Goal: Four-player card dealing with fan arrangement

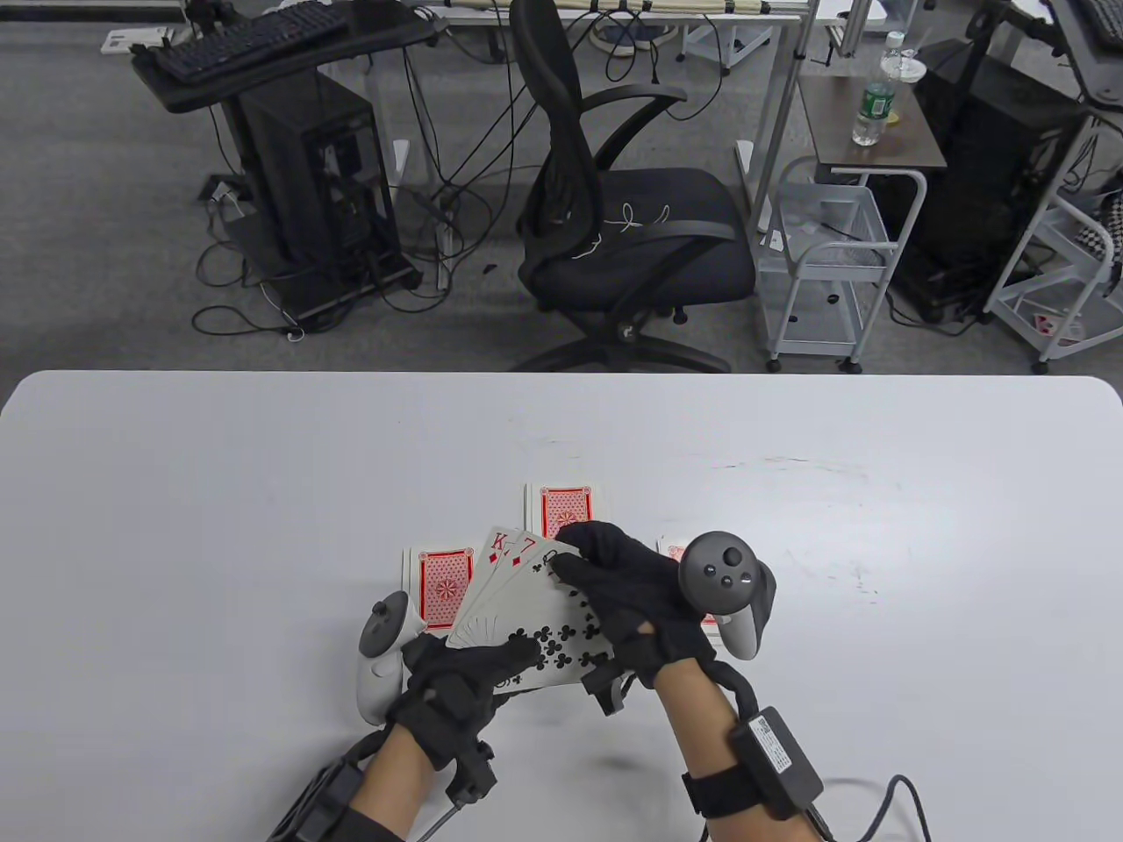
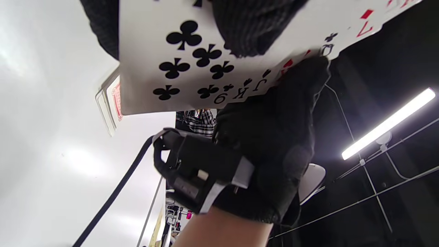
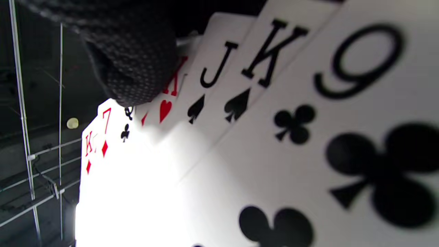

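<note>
Your left hand (image 1: 456, 693) grips the base of the face-up fan (image 1: 526, 605) just above the surface (image 1: 175, 491), thumb curled across the nine of clubs, while your right hand (image 1: 632, 605) has its fingers (image 1: 579, 535) curled over the fan's top edge, spreading it. Dealing looks finished: face-down piles lie at nine o'clock (image 1: 439, 588), twelve o'clock (image 1: 566, 507) and three o'clock (image 1: 677, 553) of the fan. This hand is nearly fanned; those three piles still look squared, so they probably remain.

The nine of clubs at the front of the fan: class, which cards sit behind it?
Behind the nine of clubs, the fan shows corners of king and jack of spades, a red heart card, queen of clubs, seven and king of diamonds. The right hand's finger hides the heart's rank.
</note>
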`<state>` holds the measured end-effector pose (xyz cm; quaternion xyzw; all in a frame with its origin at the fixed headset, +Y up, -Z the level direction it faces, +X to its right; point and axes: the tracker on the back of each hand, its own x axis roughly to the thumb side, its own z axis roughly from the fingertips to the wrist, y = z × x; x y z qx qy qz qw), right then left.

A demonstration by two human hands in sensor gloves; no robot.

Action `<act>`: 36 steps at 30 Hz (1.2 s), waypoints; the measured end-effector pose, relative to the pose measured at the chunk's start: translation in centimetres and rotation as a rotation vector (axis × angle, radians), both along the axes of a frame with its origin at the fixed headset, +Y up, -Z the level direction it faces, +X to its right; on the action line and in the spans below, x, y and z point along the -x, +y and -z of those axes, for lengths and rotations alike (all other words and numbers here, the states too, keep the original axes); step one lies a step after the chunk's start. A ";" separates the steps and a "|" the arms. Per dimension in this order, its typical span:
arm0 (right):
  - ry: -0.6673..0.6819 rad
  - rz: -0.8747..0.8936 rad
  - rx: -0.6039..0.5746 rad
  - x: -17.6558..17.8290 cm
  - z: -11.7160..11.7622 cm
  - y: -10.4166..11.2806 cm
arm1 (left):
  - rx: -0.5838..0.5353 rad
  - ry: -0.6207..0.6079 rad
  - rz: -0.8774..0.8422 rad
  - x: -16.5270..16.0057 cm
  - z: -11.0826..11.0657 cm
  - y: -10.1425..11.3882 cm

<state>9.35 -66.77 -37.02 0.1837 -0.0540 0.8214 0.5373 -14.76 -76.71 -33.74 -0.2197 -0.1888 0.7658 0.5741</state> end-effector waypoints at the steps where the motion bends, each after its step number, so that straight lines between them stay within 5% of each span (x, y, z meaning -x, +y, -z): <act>1: -0.001 0.000 -0.002 -0.1 0.1 0.0 | -0.003 -0.004 0.014 0.0 0.1 0.0; 7: 0.028 0.126 0.132 -1.6 0.7 -0.9 | 0.008 0.002 -0.050 0.1 0.0 0.0; 12: 0.109 0.017 0.163 -1.7 1.0 -1.6 | 0.028 0.038 -0.097 0.5 0.1 -0.1; 15: 0.043 0.024 0.083 -1.0 0.7 -1.7 | 0.025 0.038 -0.085 0.6 0.1 -0.1; 27: 0.174 0.093 -0.011 -0.8 0.7 -0.1 | 0.043 0.028 0.037 0.1 0.2 -0.3; 36: -0.018 -0.221 -0.185 0.6 -0.5 1.7 | 0.002 -0.027 0.200 -0.6 0.2 -0.1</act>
